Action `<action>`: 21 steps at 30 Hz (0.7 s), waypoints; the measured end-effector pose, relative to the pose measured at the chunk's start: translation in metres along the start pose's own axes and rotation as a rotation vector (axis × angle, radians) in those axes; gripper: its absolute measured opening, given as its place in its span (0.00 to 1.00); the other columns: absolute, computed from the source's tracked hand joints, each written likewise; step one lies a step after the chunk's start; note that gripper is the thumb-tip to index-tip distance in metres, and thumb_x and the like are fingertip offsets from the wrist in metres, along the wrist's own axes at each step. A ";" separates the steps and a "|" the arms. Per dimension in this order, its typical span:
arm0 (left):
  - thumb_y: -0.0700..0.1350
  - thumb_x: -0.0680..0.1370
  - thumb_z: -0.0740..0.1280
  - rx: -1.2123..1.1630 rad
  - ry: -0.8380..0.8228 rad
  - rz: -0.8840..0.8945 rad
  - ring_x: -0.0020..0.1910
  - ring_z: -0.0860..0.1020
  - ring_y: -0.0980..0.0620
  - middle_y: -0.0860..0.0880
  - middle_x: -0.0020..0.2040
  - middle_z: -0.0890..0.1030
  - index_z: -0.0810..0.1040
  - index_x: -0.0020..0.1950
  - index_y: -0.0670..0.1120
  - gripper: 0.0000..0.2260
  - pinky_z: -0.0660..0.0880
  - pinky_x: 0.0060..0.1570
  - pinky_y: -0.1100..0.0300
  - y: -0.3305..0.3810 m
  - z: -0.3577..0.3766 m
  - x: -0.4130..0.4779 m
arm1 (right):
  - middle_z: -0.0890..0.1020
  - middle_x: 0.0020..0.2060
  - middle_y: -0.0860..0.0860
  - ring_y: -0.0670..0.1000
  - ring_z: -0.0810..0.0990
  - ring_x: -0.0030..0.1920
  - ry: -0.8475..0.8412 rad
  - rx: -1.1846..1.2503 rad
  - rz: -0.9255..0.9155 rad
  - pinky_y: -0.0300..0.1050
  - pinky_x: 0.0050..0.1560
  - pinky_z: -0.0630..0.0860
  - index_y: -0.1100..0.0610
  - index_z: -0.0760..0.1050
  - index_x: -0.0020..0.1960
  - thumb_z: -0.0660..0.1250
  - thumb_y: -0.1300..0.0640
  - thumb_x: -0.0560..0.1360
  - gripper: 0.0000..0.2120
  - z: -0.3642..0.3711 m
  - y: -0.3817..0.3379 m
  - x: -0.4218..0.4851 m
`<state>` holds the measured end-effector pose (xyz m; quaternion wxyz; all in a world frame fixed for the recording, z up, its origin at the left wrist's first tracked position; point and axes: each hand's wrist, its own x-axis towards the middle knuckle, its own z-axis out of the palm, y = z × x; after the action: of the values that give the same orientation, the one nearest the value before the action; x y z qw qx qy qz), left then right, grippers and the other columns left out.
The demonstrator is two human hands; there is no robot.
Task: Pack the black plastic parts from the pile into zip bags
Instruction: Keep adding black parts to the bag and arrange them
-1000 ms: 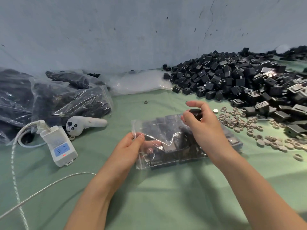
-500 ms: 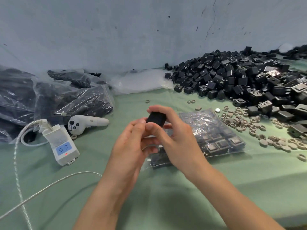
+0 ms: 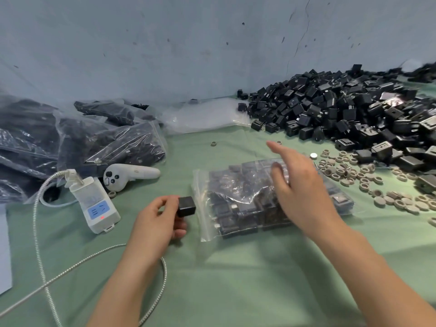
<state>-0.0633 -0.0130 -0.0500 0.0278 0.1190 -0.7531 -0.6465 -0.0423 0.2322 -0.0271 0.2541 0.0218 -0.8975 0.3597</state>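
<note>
Nearest me, the left hand (image 3: 160, 218) pinches one black plastic part (image 3: 186, 206), a smooth matte cube, held just left of the zip bag (image 3: 236, 199) lying on the green desk (image 3: 236, 279). The right hand (image 3: 299, 185) is spread loose above that bag and grips nothing. Whether it touches the crinkly clear film, I cannot tell. The bag looks nearly full of blocky parts. Beyond the left hand, filled bags (image 3: 113, 147) lie heaped. Beyond the right hand waits a big pile (image 3: 342, 114), so I judge much packing is left.
</note>
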 end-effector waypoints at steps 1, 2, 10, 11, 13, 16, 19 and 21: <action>0.46 0.82 0.64 -0.007 -0.042 -0.020 0.28 0.79 0.54 0.48 0.32 0.82 0.79 0.51 0.46 0.06 0.77 0.27 0.64 -0.002 0.003 -0.001 | 0.74 0.68 0.47 0.43 0.67 0.69 0.028 -0.033 0.026 0.47 0.75 0.61 0.52 0.66 0.75 0.57 0.60 0.82 0.22 -0.003 0.007 0.000; 0.46 0.82 0.65 -0.017 -0.087 -0.039 0.28 0.79 0.54 0.49 0.32 0.83 0.79 0.51 0.45 0.06 0.77 0.27 0.64 -0.002 0.007 -0.002 | 0.75 0.67 0.49 0.47 0.68 0.69 0.038 -0.061 0.051 0.51 0.75 0.62 0.52 0.68 0.74 0.57 0.62 0.81 0.22 -0.005 0.012 0.000; 0.50 0.82 0.64 0.089 -0.161 -0.009 0.34 0.78 0.50 0.41 0.40 0.85 0.83 0.44 0.45 0.13 0.74 0.34 0.60 0.003 0.034 -0.011 | 0.78 0.63 0.49 0.51 0.71 0.66 0.028 -0.137 0.116 0.54 0.71 0.65 0.53 0.72 0.69 0.60 0.64 0.80 0.19 -0.011 0.027 -0.003; 0.51 0.82 0.63 0.058 -0.170 -0.019 0.34 0.78 0.49 0.42 0.39 0.85 0.84 0.44 0.45 0.15 0.74 0.34 0.60 0.004 0.034 -0.010 | 0.78 0.62 0.49 0.51 0.71 0.66 0.025 -0.135 0.114 0.54 0.71 0.65 0.52 0.72 0.69 0.60 0.64 0.80 0.19 -0.011 0.027 -0.003; 0.56 0.82 0.61 0.015 -0.192 -0.039 0.35 0.79 0.49 0.44 0.40 0.85 0.85 0.45 0.47 0.19 0.76 0.39 0.56 0.006 0.032 -0.011 | 0.77 0.63 0.49 0.50 0.71 0.66 0.014 -0.130 0.118 0.54 0.71 0.65 0.52 0.72 0.69 0.59 0.64 0.81 0.18 -0.011 0.028 -0.003; 0.58 0.79 0.65 0.100 -0.187 0.086 0.34 0.77 0.58 0.54 0.35 0.83 0.84 0.44 0.48 0.16 0.73 0.38 0.62 0.004 0.034 -0.015 | 0.77 0.62 0.48 0.51 0.70 0.66 -0.005 -0.111 0.138 0.55 0.70 0.65 0.51 0.73 0.68 0.58 0.63 0.81 0.18 -0.015 0.031 -0.003; 0.50 0.80 0.67 0.134 -0.118 0.174 0.32 0.76 0.59 0.51 0.36 0.84 0.81 0.43 0.47 0.08 0.70 0.32 0.71 0.002 0.037 -0.017 | 0.77 0.61 0.47 0.52 0.70 0.65 -0.018 -0.086 0.149 0.54 0.69 0.65 0.50 0.74 0.66 0.58 0.61 0.80 0.17 -0.021 0.034 -0.003; 0.47 0.80 0.67 0.133 -0.092 0.186 0.33 0.78 0.59 0.51 0.36 0.84 0.80 0.44 0.46 0.07 0.69 0.31 0.73 0.002 0.037 -0.015 | 0.77 0.62 0.46 0.50 0.70 0.66 -0.056 -0.085 0.132 0.53 0.70 0.65 0.48 0.75 0.65 0.57 0.58 0.81 0.15 -0.024 0.034 -0.004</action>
<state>-0.0558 0.0259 -0.0520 0.0448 0.0205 -0.8025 -0.5946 -0.0359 0.2721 -0.0357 0.2053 -0.0379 -0.9182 0.3366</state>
